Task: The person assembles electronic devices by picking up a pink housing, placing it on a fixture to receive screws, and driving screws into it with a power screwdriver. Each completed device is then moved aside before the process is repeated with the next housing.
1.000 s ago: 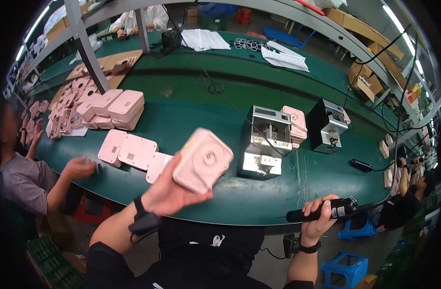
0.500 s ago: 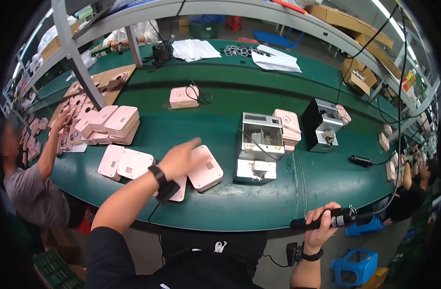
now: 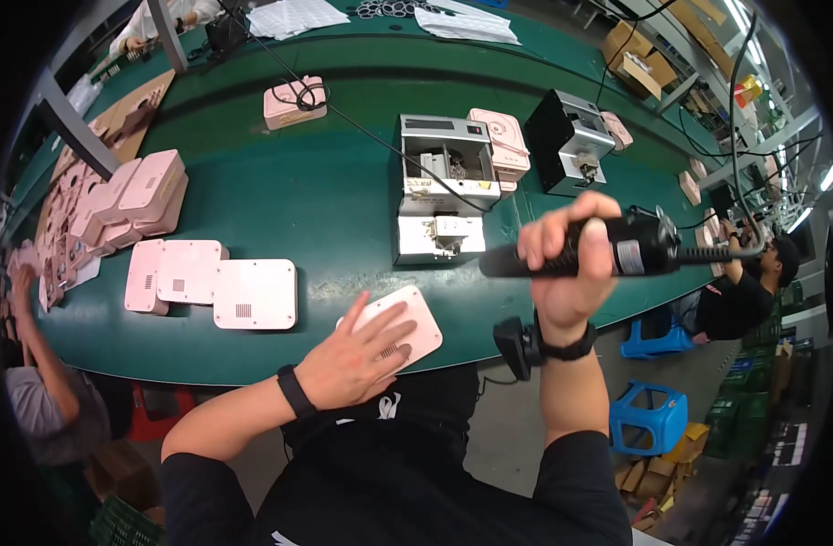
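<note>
Case [image 3: 424, 329] lies under left hand [image 3: 351, 366], apart from right hand [image 3: 573, 289]

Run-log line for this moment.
left hand: on pink box | right hand: gripping black corded tool | table: silver machine, more pink boxes

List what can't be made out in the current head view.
Head view, all items:
Front pink case: part of its upper face, covered by the left hand.
Black handheld tool: part of its grip, wrapped by the right hand; any bit at its tip, too small or blurred.
Pink cases: left sides, behind the silver machine.
White-sleeved co-worker: head, cut off by the top edge.
</note>
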Tool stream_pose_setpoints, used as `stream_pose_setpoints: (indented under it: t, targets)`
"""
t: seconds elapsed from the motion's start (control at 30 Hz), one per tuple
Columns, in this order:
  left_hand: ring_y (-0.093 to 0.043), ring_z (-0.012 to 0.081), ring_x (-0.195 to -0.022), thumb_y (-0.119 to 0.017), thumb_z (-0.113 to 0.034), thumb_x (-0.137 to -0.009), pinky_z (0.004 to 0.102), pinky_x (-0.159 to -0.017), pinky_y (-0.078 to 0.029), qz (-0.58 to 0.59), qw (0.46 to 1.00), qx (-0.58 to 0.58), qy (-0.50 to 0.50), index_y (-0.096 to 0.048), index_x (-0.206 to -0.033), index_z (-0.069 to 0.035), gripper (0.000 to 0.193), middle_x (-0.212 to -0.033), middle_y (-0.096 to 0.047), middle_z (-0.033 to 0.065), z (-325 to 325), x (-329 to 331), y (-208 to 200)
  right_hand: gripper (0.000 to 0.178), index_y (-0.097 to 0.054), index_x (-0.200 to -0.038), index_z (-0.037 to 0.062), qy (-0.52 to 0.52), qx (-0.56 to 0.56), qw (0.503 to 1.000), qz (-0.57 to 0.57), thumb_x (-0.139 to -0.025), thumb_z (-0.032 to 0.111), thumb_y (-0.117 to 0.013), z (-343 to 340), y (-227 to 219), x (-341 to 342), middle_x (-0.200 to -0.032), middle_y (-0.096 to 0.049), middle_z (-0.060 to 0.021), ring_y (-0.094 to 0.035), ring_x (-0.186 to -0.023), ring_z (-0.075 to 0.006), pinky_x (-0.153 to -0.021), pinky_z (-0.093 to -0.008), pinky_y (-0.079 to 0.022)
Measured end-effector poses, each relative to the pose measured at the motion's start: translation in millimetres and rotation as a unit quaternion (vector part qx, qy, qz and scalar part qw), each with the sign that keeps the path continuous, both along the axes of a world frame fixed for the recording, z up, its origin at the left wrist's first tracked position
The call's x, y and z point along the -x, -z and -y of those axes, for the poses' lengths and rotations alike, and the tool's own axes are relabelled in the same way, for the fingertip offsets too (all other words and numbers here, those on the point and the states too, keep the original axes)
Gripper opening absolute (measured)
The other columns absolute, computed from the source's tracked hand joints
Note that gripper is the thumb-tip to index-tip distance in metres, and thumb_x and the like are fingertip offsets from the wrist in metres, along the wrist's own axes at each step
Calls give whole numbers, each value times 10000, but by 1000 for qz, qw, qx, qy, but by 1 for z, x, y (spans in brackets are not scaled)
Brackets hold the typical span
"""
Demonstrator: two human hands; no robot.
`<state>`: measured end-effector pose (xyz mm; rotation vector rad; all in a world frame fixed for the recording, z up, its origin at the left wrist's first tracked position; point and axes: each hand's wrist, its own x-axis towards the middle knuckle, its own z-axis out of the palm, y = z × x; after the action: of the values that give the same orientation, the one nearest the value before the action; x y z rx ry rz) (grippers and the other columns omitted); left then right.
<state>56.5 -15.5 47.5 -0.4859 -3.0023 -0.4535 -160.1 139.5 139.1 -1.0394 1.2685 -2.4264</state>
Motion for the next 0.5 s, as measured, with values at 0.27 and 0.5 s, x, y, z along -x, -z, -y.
stream_pose_setpoints:
  t: [0.27, 0.5]
  targets:
    - [-441, 419, -1307, -899, -269, -607, 515, -1061, -413, -77, 941, -220, -247, -617, -1282, -184, 736, -1444, -386, 233, -4, -8, 26, 188, -509, -944, 49, 44, -100, 993, -47, -954, 235, -534, 48, -7, 16, -653, -504, -66, -463, -508, -158, -523, -337, -433]
    - [-576, 406, -1102, -897, -191, -599, 429, -910, -530, -68, 932, -277, -225, -605, -1307, -196, 766, -1354, -420, 210, -2, 5, 35, 190, -497, -948, 48, -6, -129, 991, -26, -948, 235, -529, 33, 1, 8, -646, -497, -68, -459, -507, -160, -525, -337, -431]
